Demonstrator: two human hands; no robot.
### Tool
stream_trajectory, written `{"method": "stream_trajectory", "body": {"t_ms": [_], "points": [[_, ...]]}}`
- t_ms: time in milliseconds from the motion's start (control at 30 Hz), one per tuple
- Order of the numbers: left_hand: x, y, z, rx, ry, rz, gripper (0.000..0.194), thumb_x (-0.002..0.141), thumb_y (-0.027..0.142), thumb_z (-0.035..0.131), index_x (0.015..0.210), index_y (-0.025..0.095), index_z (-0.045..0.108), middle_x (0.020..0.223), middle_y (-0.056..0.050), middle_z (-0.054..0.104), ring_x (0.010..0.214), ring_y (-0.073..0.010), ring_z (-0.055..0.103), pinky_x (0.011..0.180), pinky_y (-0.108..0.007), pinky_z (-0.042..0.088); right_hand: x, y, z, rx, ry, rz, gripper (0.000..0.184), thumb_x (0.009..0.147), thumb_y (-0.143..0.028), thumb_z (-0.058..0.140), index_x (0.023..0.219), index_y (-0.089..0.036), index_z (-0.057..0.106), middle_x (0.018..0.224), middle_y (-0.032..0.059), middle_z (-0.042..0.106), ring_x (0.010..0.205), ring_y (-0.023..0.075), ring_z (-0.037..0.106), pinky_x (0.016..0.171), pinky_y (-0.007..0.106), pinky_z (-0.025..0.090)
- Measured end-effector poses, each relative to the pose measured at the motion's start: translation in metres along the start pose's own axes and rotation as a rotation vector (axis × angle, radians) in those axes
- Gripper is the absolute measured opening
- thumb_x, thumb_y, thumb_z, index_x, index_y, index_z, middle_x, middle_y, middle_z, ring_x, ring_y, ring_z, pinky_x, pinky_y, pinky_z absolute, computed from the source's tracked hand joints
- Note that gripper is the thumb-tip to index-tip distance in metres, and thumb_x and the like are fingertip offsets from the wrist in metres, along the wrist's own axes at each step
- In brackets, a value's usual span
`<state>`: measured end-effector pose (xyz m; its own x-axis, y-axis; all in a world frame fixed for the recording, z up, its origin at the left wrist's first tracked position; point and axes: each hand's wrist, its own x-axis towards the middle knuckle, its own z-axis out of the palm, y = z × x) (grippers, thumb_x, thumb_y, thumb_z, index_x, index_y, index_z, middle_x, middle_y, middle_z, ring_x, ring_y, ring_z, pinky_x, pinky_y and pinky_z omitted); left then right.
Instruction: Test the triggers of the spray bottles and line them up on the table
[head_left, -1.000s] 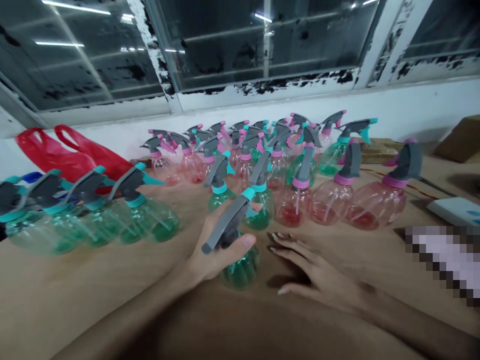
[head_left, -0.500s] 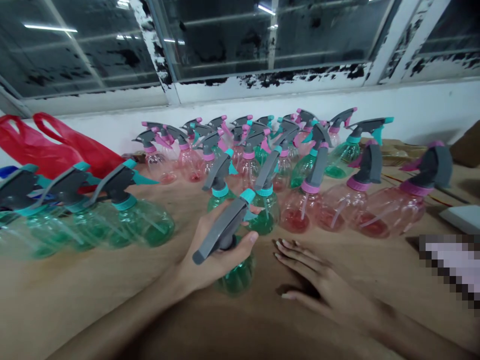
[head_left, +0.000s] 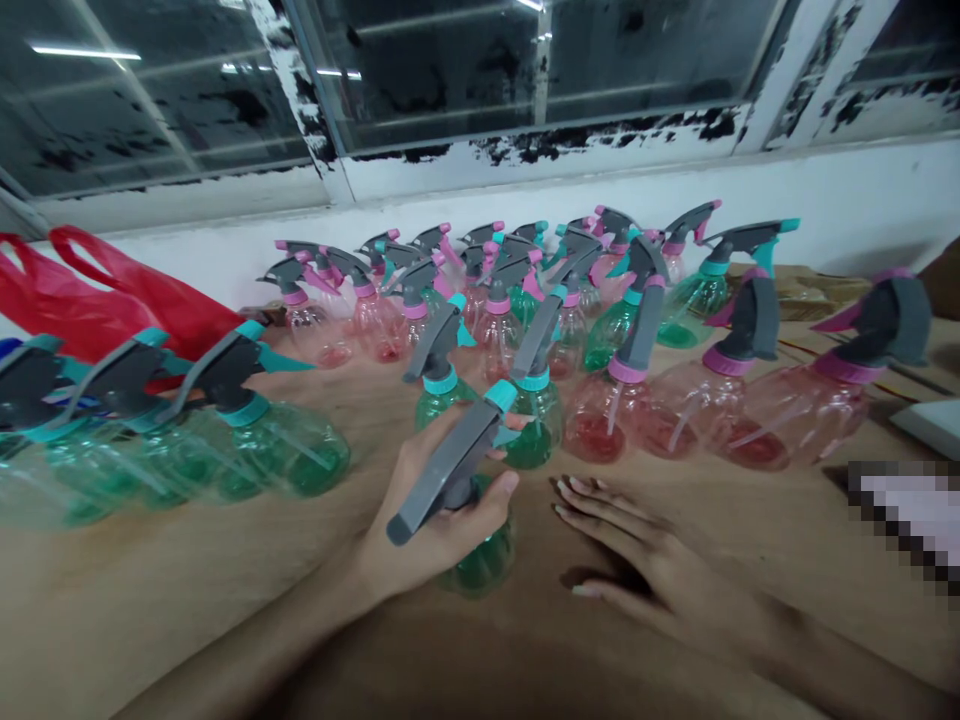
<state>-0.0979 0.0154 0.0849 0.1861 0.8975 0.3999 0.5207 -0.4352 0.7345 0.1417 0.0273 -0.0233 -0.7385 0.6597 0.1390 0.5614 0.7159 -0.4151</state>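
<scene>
My left hand [head_left: 439, 530] is wrapped round the neck of a green spray bottle [head_left: 484, 560] with a grey trigger head and turquoise nozzle. This bottle is upright, in front of the others. Palm down on the wooden table [head_left: 247, 580], my right hand [head_left: 637, 540] lies with fingers stretched out, holding nothing. Just beyond my hands stand two more green spray bottles with turquoise collars, the nearer one [head_left: 536, 430] close to my left fingers. Right of them is a row of pink spray bottles [head_left: 596, 430] with grey heads and pink collars.
Several green spray bottles [head_left: 307, 450] stand in a row at the left. Behind, pink and green bottles crowd near the wall [head_left: 847, 210] under the windows. A red plastic bag [head_left: 127, 300] lies at the back left. A white object [head_left: 930, 430] and a blurred-out patch are at the right.
The view has shifted slightly. Both hands keep their places on the table, my left still round the green spray bottle and my right still flat.
</scene>
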Motion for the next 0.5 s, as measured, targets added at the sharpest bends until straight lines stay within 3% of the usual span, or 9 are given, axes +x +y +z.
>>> {"method": "stream_trajectory", "body": {"t_ms": [500], "points": [[0.0020,0.0037,-0.0001,0.006,0.018,-0.053,0.031,0.070,0.019,0.057,0.100,0.027,0.059,0.096,-0.003,0.067,0.078,-0.0198,0.066,0.073,-0.035,0.057,0.0000,-0.0020,-0.0027,0.012,-0.007,0.004,0.058,0.089,-0.047,0.048,0.141,-0.028,0.031,0.146,0.0015,0.036,0.134,0.0234,0.030,0.109,0.046,0.030]]}}
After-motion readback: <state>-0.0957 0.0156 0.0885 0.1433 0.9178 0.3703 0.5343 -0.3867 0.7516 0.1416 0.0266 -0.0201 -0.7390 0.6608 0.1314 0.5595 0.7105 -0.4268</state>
